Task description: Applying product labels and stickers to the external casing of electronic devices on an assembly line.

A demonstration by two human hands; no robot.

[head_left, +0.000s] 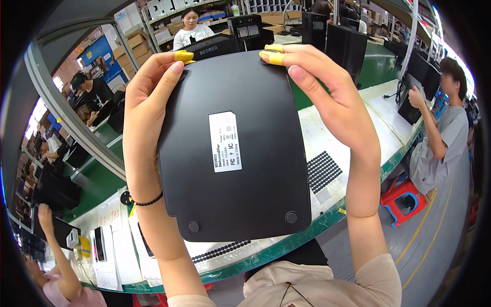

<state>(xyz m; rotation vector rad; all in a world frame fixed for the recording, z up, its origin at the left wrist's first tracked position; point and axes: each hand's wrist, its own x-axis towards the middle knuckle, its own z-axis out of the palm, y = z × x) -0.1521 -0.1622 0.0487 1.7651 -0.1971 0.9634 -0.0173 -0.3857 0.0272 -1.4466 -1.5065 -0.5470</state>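
Note:
A black appliance (245,194) with rounded corners is held up in front of me, its flat underside facing me. A white printed label (225,141) is stuck near its middle. Two round black rubber feet (291,217) sit at its near corners. My left hand (153,92) grips the far left corner, thumb on the flat face, and my right hand (327,92) grips the far right corner. Dark round pieces show partly under the fingertips at both far corners. Yellow coverings (272,58) wrap some fingertips on both hands. The appliance's other side is hidden.
Below lies a white-topped bench with a green edge (327,223). Sheets of round black pads (325,171) rest on it, right and near. A phone (99,244) and papers lie left. Co-workers sit around; a red and blue stool (404,202) stands right. Black appliances (345,51) stand beyond.

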